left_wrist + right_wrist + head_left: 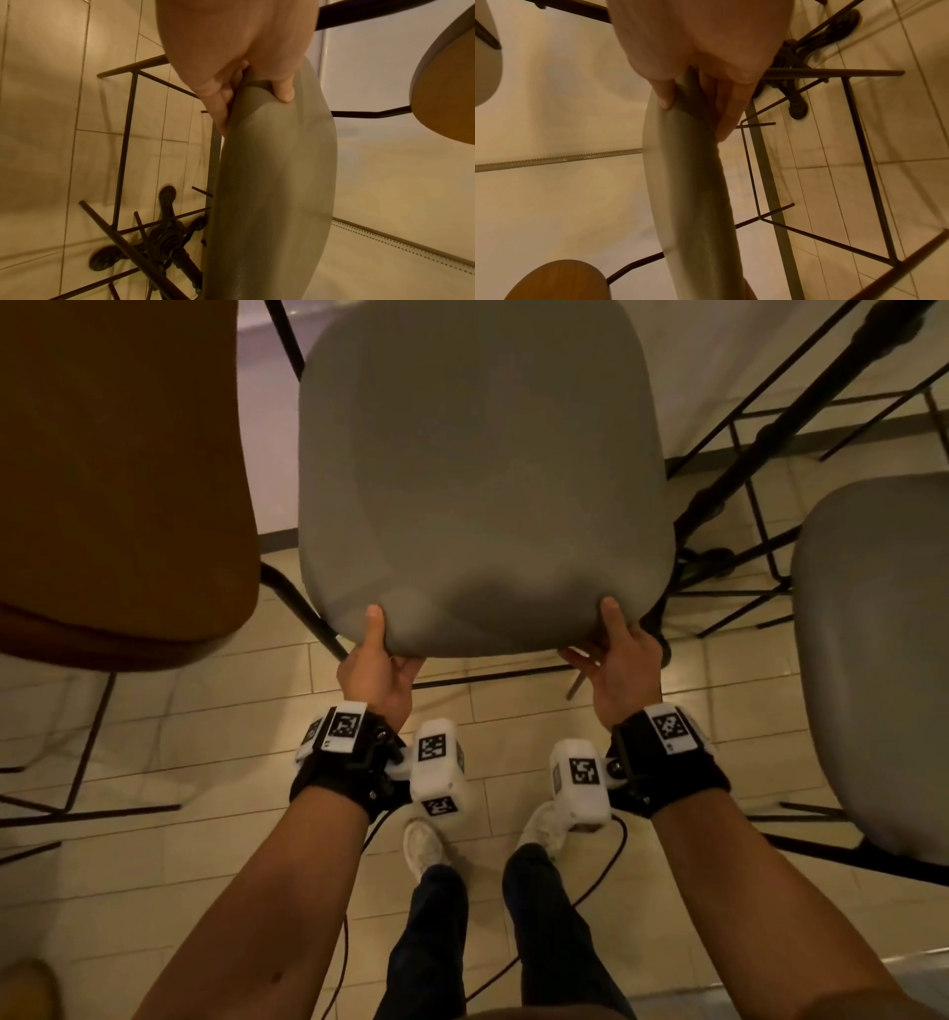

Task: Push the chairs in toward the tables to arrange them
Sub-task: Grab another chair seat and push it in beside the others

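A grey padded chair (477, 480) on thin black metal legs fills the upper middle of the head view. My left hand (380, 660) grips its near left corner, thumb on top and fingers curled under the edge. At the near right corner my right hand (616, 654) holds the chair the same way. Seen from the left wrist, the left hand (246, 89) pinches the chair's grey edge (270, 182). The right wrist view has the right hand (695, 101) clamped on that edge (693, 192). The table's ornate dark base (159, 239) stands on the floor beyond the chair.
A brown chair (118, 480) stands close on the left and another grey chair (878, 660) close on the right. Black metal chair legs (744, 505) and the table's foot cross the tiled floor (205, 865) ahead. My feet stand just behind the held chair.
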Tool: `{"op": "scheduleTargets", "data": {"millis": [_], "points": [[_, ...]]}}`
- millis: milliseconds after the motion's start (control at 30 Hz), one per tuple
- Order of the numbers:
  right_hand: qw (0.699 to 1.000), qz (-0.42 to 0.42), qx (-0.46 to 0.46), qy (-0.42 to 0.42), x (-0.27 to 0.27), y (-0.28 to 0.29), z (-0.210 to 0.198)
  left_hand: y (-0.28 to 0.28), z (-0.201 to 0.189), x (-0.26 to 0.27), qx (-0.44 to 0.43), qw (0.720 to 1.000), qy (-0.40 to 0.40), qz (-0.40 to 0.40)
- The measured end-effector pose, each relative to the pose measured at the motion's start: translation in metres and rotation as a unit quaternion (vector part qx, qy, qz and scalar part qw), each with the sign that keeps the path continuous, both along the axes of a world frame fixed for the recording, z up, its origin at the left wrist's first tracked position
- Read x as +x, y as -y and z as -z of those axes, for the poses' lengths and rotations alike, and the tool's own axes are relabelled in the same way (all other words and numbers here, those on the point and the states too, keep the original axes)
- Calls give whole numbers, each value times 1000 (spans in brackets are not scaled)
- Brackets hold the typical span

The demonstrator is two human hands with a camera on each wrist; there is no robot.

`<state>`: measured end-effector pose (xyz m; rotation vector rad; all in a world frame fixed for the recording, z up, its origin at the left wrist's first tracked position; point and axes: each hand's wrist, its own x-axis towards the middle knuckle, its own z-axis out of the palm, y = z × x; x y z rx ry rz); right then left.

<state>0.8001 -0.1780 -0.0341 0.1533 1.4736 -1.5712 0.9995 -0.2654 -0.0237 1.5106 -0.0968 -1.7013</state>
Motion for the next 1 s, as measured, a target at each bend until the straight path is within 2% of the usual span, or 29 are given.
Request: {"op": "scheduleTargets", "data": {"millis": [100, 267, 367, 533, 667, 800, 1000], "points": [[1000, -1, 3, -10, -16, 12, 3, 11, 0, -13, -1, 1000, -11, 1], [1000, 2, 1, -13, -50, 33, -6, 34, -10, -35, 17, 998, -25, 52], [1000, 8, 1, 9, -63, 41, -9, 46, -18, -44, 24, 997, -26, 70], [997, 3, -2, 80, -69, 48, -19, 50, -24, -52, 31, 998, -14, 57], [998, -13, -13, 57, -70, 45, -19, 46, -21, -52, 36, 998, 7, 44], [999, 4, -26, 43, -69, 43, -13, 44, -10, -51, 23, 998, 29, 48], [999, 3, -16, 46, -73, 45, -4, 47, -3, -54, 4, 998, 54, 29]]}}
